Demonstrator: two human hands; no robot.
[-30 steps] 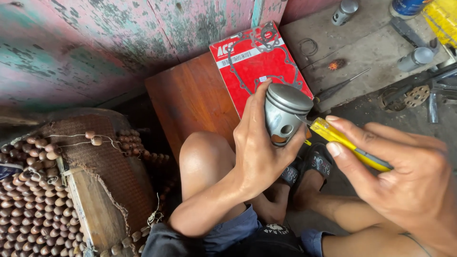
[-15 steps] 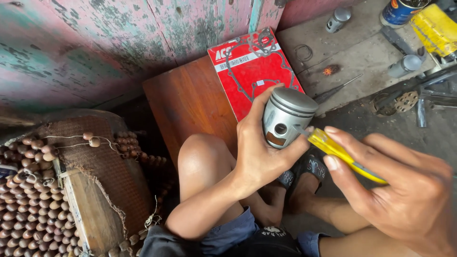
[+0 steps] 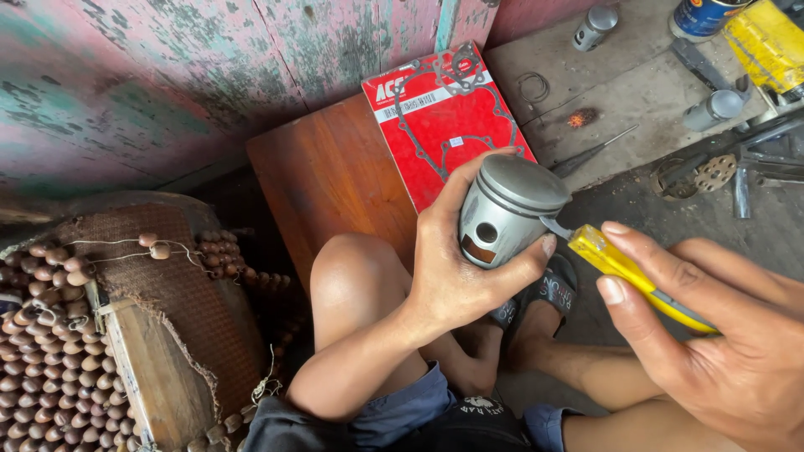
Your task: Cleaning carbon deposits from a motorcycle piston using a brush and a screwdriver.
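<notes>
While the left hand [image 3: 456,276] wraps its fingers and thumb around a grey metal piston [image 3: 508,209], the piston sits upright in that grip, flat crown on top, a round pin hole facing the camera, held above the person's bare knee [image 3: 356,276].

Right hand [image 3: 720,335]: closed on a yellow-handled screwdriver [image 3: 628,272], fingers laid along the handle; the metal tip touches the side of the piston just below the crown rim.

Behind the piston: a red gasket pack [image 3: 440,117], flat, lying partly on a brown wooden board [image 3: 327,184] and reaching toward a painted, peeling wall [image 3: 167,75].

Upper right, on a grey slab [image 3: 636,84]: a small grey cylinder [image 3: 595,27], a wire ring [image 3: 531,86], a thin metal rod [image 3: 590,155], a second grey cylinder [image 3: 713,109], a blue tin [image 3: 703,15], a yellow packet [image 3: 766,42], and dark metal parts [image 3: 712,172] at the slab's edge.

Lower left: a seat cover of brown wooden beads [image 3: 42,335] over coarse sacking [image 3: 167,285].

Below the hands: a foot in a black sandal [image 3: 548,293], dark shorts [image 3: 402,418].
</notes>
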